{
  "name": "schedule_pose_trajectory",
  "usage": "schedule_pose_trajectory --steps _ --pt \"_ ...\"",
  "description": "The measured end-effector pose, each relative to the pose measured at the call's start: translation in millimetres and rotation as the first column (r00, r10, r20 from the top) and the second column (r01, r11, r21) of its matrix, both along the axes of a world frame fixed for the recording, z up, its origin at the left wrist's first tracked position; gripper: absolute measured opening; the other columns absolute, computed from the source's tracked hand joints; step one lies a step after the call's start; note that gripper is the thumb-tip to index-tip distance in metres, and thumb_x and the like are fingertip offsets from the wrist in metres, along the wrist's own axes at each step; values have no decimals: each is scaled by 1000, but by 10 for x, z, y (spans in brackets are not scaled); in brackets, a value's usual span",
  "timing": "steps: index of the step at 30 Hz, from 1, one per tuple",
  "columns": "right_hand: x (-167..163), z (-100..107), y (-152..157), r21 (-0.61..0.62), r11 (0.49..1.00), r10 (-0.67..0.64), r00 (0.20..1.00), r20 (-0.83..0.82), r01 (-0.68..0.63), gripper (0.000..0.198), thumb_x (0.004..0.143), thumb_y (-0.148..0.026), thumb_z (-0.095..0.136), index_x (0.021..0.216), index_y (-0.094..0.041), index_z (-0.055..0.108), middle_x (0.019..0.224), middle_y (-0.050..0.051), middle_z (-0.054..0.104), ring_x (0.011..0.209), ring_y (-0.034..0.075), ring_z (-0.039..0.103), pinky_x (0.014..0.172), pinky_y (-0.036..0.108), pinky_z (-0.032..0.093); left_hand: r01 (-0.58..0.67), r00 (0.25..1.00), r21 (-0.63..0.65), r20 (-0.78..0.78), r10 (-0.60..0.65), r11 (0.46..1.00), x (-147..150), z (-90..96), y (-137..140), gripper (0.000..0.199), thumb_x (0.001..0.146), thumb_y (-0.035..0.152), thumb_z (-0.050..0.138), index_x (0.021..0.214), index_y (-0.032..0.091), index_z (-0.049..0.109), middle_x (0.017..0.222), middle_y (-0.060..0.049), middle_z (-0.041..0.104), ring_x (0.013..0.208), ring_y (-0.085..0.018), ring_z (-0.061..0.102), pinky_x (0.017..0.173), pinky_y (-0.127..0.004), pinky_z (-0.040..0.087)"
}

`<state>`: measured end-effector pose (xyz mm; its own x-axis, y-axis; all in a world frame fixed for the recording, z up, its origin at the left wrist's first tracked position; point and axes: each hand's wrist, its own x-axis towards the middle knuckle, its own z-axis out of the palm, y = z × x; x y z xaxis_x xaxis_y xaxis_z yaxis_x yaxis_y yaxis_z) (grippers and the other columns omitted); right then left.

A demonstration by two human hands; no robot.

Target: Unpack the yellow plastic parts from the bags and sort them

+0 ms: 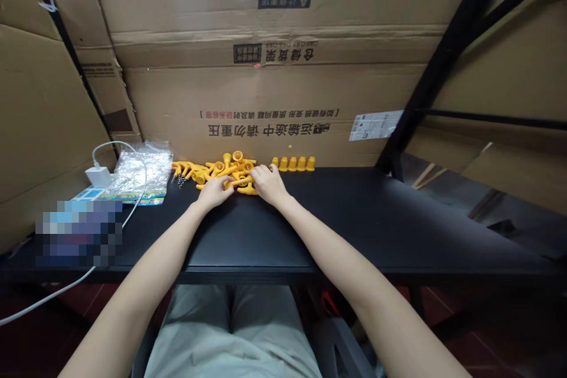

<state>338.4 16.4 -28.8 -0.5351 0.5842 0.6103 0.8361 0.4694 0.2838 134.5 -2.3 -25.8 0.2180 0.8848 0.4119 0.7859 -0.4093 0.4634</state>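
Note:
A heap of yellow plastic parts (238, 157), some with cup-shaped ends and some with branching arms, lies at the back of the black tabletop. At the heap's near left edge, my left hand (214, 192) has its thumb and fingers closed around a small yellow plastic piece (228, 185). My right hand (269, 184) rests against the right side of the heap, fingers curled over; what is under them is mostly hidden. Just right of that hand, several yellow cups (293, 164) stand upside down in a row. Yellow branched pieces (186, 169) lie lined up on the heap's left.
Small dark coiled springs or screws (181, 181) lie left of the heap. A clear plastic bag (144, 168), a white charger (98, 175) with its cable, and a blurred-out item (80, 233) occupy the left. Cardboard (266, 88) walls the back; a black post (436, 65) rises at right.

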Motion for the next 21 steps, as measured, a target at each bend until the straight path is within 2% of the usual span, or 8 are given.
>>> schedule_pose_trajectory --steps 6,10,13,16,19,21 --pt "115 22 43 29 999 -32 992 -123 36 26 87 -11 41 104 -16 60 108 14 65 102 28 50 96 45 25 -106 994 -17 -28 105 994 -18 2 -1 27 72 24 63 98 20 70 70 -2 64 76 -20 62 71 -28 45" --pt "253 -7 123 -37 991 -137 948 -289 132 22 90 -26 47 103 -15 61 104 15 65 100 28 53 92 45 30 -141 990 -38 -31 140 989 -30 3 0 24 70 20 64 93 20 68 70 -2 63 75 -20 62 68 -27 43" --pt "399 -45 195 -113 966 -259 880 -397 233 33 93 -40 43 99 -14 63 100 16 65 98 30 55 87 45 35 -145 989 -45 -49 143 988 -32 10 -2 22 71 19 61 93 20 65 70 -1 62 73 -19 61 66 -27 42" --pt "571 -83 256 -289 896 -437 781 -445 337 40 92 -47 43 94 -14 65 102 19 66 100 32 57 84 45 38 -144 988 -44 -56 142 989 -32 19 -5 22 74 17 56 95 19 62 69 -1 62 71 -19 61 65 -27 41" --pt "727 -129 303 -511 777 -605 661 -444 368 40 92 -49 45 95 -15 66 102 18 68 101 32 60 85 45 39 -148 987 -35 -62 145 988 -29 29 -10 24 75 13 52 97 19 61 69 -2 62 72 -20 60 65 -28 41" --pt "800 -164 332 -608 710 -672 599 -435 355 36 91 -47 48 98 -16 66 104 16 69 102 31 61 87 46 39 -155 986 -29 -70 153 987 -26 36 -18 24 75 12 50 96 19 60 71 -2 63 73 -20 60 65 -28 40"
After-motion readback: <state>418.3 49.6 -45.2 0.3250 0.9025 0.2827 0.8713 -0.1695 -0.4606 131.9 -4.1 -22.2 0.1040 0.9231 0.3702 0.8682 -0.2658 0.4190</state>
